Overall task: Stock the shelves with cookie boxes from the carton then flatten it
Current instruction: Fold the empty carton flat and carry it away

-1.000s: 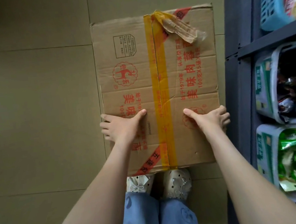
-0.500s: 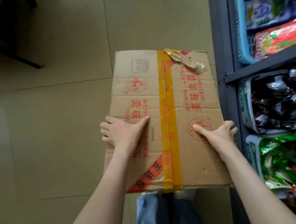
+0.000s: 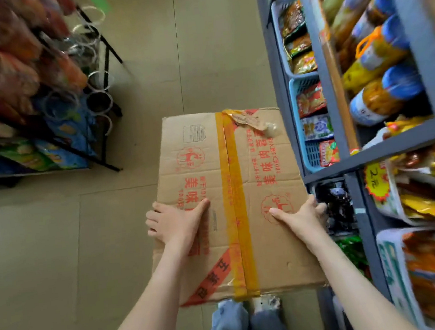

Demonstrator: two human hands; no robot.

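Observation:
The flattened brown carton [image 3: 269,245], with red print and a yellow tape strip down its middle, is held up off the floor in front of me. My left hand [image 3: 175,223] grips its left edge, thumb on top and fingers curled round the side. My right hand [image 3: 299,216] grips the right edge the same way, close to the shelf unit. A crumpled piece of loose tape [image 3: 253,124] sticks up at the carton's far edge. No cookie boxes can be made out.
A grey shelf unit [image 3: 343,163] stands on the right, packed with snack bags, blue baskets [image 3: 297,120] and bottles. A black wire rack [image 3: 76,149] of snack bags stands at the far left. Beige tiled floor [image 3: 60,259] lies between. My shoes [image 3: 264,302] show below the carton.
The flat carton has come up off the floor with both hands still on its sides. My view has lifted, and more shelves and the left rack have come into sight.

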